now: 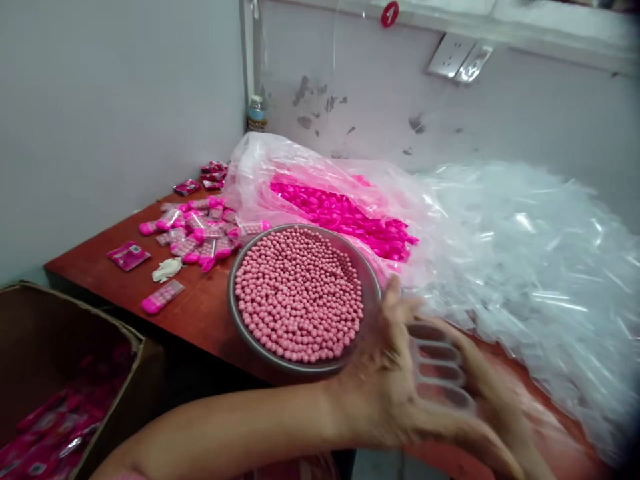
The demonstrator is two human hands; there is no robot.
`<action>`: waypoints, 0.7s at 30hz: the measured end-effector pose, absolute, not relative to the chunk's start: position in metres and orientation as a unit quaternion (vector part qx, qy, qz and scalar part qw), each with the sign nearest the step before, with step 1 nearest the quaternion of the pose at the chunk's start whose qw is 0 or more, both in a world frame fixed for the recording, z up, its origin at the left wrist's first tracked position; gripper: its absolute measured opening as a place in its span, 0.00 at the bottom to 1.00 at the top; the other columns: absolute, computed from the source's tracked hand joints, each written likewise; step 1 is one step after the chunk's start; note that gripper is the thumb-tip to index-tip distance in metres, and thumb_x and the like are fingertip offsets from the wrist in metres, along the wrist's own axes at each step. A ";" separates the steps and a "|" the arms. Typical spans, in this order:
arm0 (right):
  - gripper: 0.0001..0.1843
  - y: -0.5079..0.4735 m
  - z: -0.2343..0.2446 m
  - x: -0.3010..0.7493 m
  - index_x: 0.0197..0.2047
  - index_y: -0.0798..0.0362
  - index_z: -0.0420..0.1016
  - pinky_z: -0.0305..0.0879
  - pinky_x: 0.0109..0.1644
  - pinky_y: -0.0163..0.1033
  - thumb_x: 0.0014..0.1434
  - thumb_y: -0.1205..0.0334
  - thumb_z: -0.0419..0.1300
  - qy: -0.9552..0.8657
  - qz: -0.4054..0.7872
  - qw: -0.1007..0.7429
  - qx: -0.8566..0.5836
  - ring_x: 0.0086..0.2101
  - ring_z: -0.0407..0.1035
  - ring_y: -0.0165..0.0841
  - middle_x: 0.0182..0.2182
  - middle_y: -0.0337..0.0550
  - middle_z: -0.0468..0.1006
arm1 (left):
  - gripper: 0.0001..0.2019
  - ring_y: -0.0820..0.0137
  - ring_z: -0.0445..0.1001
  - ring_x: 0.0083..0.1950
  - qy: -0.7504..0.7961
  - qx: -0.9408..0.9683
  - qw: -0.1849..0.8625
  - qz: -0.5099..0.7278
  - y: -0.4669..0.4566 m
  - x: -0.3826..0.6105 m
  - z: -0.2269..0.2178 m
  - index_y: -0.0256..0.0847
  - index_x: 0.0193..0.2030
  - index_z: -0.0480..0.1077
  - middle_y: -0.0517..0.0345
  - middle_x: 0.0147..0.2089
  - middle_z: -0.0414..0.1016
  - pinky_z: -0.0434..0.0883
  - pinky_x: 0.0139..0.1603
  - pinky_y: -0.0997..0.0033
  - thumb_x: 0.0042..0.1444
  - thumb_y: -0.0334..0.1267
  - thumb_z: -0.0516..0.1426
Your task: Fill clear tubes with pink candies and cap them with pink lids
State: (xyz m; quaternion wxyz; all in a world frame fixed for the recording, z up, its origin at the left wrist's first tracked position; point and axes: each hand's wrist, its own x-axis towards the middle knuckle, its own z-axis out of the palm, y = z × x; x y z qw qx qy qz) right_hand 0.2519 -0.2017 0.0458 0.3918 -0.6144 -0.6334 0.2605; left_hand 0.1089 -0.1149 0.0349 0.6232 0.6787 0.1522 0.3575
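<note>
My left hand [385, 380] reaches in from the lower left, thumb raised, and meets my right hand [493, 413] at the table's front edge. Between them lies a small bundle of clear plastic tubes [440, 367], side by side, with both hands closed around it; motion blurs the fingers. Just left of the hands stands a round metal bowl [235, 313] filled with small pink balls [300, 293]. To the right, a big heap of empty clear tubes [540, 267] covers the table.
A clear bag of bright pink caps [345, 213] lies behind the bowl. Filled pink-capped tubes [200, 233] and pink sachets [129, 255] are scattered at the left of the red-brown table [200, 313]. A cardboard box [75, 373] with pink packets stands lower left. A small bottle [257, 113] sits in the corner.
</note>
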 end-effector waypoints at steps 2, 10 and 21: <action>0.34 -0.147 0.045 0.245 0.58 0.49 0.57 0.65 0.52 0.48 0.50 0.52 0.61 -0.712 0.222 0.334 -0.577 0.51 0.65 0.46 0.54 0.51 0.66 | 0.57 0.49 0.48 0.67 0.233 0.735 0.489 0.408 -0.095 0.081 0.039 0.43 0.67 0.29 0.37 0.68 0.41 0.59 0.60 0.45 0.39 0.56 0.63; 0.11 -0.002 0.014 0.226 0.42 0.63 0.67 0.62 0.44 0.50 0.57 0.74 0.48 -0.876 -0.134 -0.090 -0.454 0.39 0.66 0.45 0.36 0.59 0.72 | 0.29 0.55 0.43 0.69 0.471 0.800 0.098 0.358 -0.027 -0.018 -0.003 0.33 0.60 0.58 0.42 0.65 0.55 0.45 0.65 0.46 0.60 0.53 0.43; 0.24 0.002 -0.019 0.184 0.47 0.59 0.61 0.64 0.41 0.40 0.44 0.71 0.58 -0.869 0.202 0.023 -0.451 0.37 0.65 0.37 0.38 0.47 0.70 | 0.21 0.57 0.49 0.67 0.480 0.797 0.119 0.346 -0.021 -0.026 -0.021 0.34 0.60 0.58 0.49 0.62 0.62 0.46 0.65 0.45 0.64 0.41 0.43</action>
